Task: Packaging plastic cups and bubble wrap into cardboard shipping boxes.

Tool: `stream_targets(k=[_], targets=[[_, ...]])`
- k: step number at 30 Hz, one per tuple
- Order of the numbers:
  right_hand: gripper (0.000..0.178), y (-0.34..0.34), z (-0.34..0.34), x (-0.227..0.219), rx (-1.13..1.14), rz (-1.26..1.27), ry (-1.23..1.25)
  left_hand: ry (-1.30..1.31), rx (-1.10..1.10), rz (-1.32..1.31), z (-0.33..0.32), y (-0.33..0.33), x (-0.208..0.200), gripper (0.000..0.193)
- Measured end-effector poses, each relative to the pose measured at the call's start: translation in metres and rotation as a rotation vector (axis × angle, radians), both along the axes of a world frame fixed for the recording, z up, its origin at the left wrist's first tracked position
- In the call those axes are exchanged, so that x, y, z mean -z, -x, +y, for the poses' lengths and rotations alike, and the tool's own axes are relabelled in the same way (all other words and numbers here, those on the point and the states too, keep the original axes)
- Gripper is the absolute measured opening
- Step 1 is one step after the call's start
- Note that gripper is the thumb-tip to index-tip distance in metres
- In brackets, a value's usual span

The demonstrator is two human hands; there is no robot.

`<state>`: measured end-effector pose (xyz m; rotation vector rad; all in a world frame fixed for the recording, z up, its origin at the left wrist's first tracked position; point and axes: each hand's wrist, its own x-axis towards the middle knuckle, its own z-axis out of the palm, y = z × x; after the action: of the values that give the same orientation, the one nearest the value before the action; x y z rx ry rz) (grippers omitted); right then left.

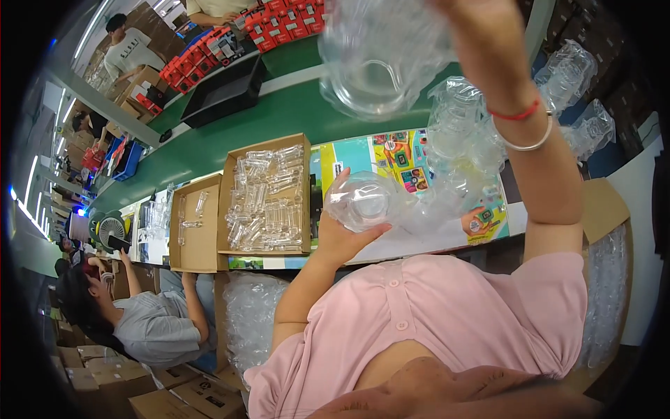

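Note:
My left hand (338,234) is wrapped round a clear round plastic cup-like container (368,202) above the table, thumb on the near side and fingers on the far side. High at the top edge, my right hand (474,17) is blurred and partly cut off, gripping a thin clear plastic bag (359,31). A round clear shape with a bright rim shows in the lower part of that bag. Beneath my right forearm, several bagged clear plastic containers (460,133) lie heaped on the table's right side.
An open cardboard tray (307,195) of small clear plastic tubes stands left of my left hand, beside another tray (180,262) with a few. A black bin (209,101) sits on the green conveyor (293,87). A co-worker (157,325) sits at left. Plastic-filled boxes flank me.

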<state>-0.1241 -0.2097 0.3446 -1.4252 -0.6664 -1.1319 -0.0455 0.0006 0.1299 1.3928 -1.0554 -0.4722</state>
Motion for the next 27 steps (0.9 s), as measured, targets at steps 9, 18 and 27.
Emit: stream_targets(k=[9,18,27], targets=[[0.052,-0.020,-0.018,0.151,0.611,0.958,0.736,-0.074,-0.047,-0.327,-0.004,-0.007,-0.016,0.095],[0.052,-0.007,-0.022,0.168,0.454,1.062,1.095,-0.155,0.092,0.165,-0.007,-0.016,-0.008,0.079],[0.036,0.014,-0.022,0.108,0.355,1.058,0.936,0.426,-0.073,0.504,0.003,-0.057,-0.038,0.066]])
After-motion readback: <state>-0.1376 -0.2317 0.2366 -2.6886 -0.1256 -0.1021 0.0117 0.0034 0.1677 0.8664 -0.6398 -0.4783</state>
